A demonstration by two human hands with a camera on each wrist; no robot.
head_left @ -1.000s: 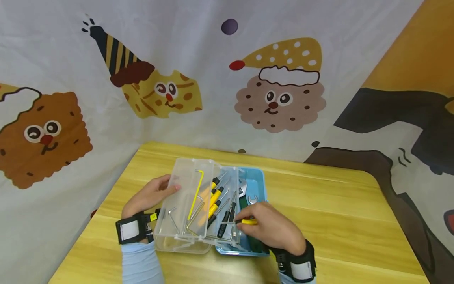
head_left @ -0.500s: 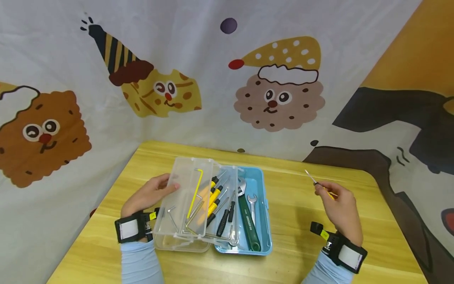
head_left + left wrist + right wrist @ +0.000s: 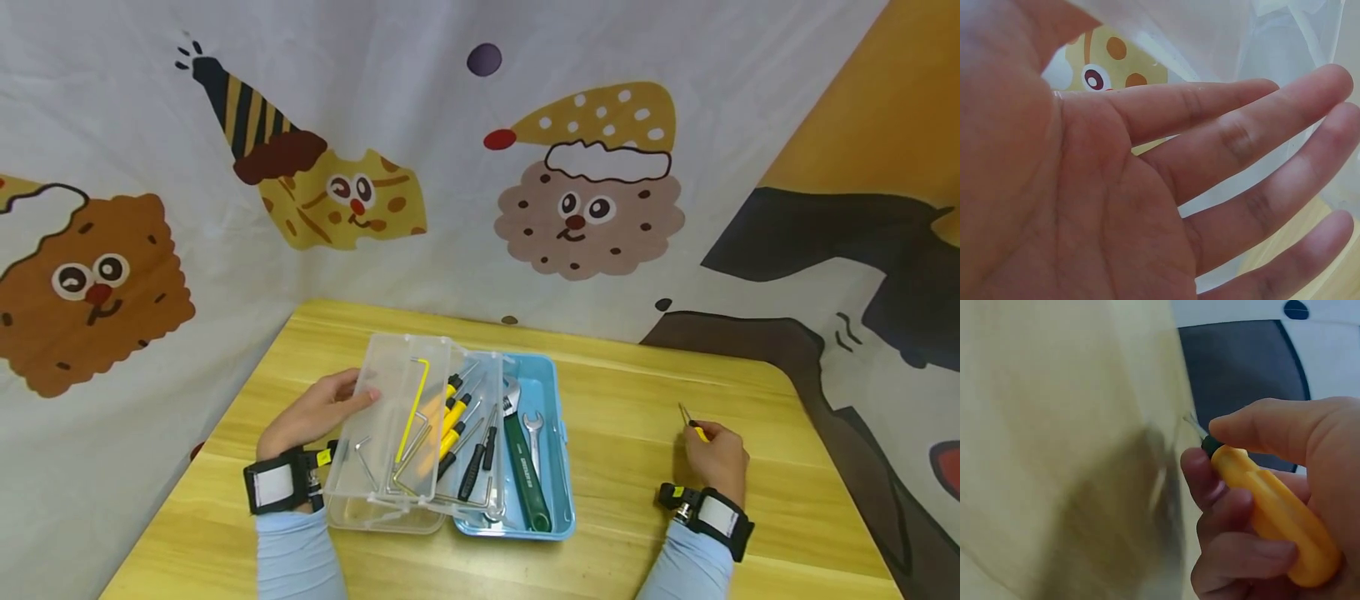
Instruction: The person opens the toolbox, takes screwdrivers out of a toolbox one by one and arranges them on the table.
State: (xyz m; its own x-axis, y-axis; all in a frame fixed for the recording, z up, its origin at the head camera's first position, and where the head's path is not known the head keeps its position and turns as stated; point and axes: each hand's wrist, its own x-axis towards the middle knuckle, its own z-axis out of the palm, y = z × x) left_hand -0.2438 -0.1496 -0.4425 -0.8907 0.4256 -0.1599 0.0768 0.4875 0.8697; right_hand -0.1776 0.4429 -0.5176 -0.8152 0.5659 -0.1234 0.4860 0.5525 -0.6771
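- R hand [image 3: 717, 457] now lower, nr table [image 3: 622, 417], fingers clamped on yellow screwdriver [image 3: 1285, 509]
- Well R of blue box [image 3: 542, 375], so lifting-out prob. done
- L hand [image 3: 318, 412] unmoved: fingers apart, thumb on clear case [image 3: 386, 367]

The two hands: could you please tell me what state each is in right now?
Left hand: open, fingers straight, thumb resting on the clear plastic box.
Right hand: closed, holding a yellow-handled screwdriver.
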